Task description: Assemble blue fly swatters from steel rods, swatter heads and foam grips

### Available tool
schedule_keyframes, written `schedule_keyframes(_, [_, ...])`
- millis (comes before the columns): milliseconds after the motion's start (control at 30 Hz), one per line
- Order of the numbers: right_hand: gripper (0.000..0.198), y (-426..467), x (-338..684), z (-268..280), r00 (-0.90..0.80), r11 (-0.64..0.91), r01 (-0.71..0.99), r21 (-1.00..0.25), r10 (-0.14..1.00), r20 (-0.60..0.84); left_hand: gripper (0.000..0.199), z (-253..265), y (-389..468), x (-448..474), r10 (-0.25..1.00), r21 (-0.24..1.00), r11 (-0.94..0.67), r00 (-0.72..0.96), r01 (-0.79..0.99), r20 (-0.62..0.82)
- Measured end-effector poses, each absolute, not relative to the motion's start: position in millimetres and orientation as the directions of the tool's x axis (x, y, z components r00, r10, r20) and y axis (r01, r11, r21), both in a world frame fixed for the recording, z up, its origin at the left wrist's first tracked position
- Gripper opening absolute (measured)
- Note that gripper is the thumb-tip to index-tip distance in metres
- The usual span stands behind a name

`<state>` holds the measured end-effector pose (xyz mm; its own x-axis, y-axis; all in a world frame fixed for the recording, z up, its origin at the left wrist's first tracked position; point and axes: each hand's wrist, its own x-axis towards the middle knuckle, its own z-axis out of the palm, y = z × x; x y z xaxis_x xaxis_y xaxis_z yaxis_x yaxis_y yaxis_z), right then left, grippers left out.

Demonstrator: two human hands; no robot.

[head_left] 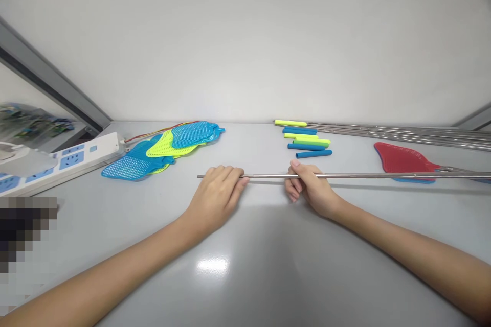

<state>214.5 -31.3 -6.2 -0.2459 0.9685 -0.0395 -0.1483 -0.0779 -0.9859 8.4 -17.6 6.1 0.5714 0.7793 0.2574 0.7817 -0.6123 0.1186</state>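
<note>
A long thin metal rod [360, 176] lies level across the view, running off the right edge. Near its left end my left hand [217, 191] is closed around it, with the rod's tip sticking out past the fingers. Farther right along the same rod, my right hand [310, 186] grips it between thumb and fingers. Just behind the right hand lie several blue and yellow-green handle sleeves [314, 154]. Blue and yellow-green fly swatter heads [194, 135] are heaped behind and left of my left hand.
At the back right, several metal rods [406, 135] lie along the wall. A red fly swatter head [402, 157] rests on a blue one, partly behind the held rod. A white power strip [82, 158] with wires stands at the left of the grey table [249, 265].
</note>
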Motion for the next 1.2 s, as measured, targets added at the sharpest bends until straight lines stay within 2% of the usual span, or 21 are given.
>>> schedule_keyframes(233, [0.046,-29.4,215.4,-8.3,-0.156,-0.059,-0.25,-0.966,0.988,-0.02,0.03,6.7,-14.5,6.0,0.875,0.211,-0.462,0.405,0.861,0.264])
schedule_keyframes(367, [0.046,-29.2,215.4,-9.3,-0.109,-0.062,-0.293,-0.954,0.994,-0.031,0.033,6.0,-13.5,6.3,0.901,0.2,-0.405,0.353,0.892,0.251])
schedule_keyframes(567, [0.046,-27.6,216.6,-10.4,-0.13,-0.083,-0.342,-0.936,0.991,-0.04,0.035,4.2,-11.4,6.5,0.867,0.149,-0.493,0.471,0.857,0.16])
schedule_keyframes(700, [0.047,-27.2,216.9,-9.6,-0.149,-0.093,-0.369,-0.925,0.988,-0.04,0.036,3.2,-11.6,6.1,0.874,0.106,-0.481,0.465,0.87,0.143])
schedule_keyframes(1200, [0.047,-30.8,218.4,-7.1,-0.261,-0.036,-0.211,-0.977,0.965,0.021,0.039,6.2,-14.7,5.7,0.88,0.099,-0.466,0.448,0.879,0.158])
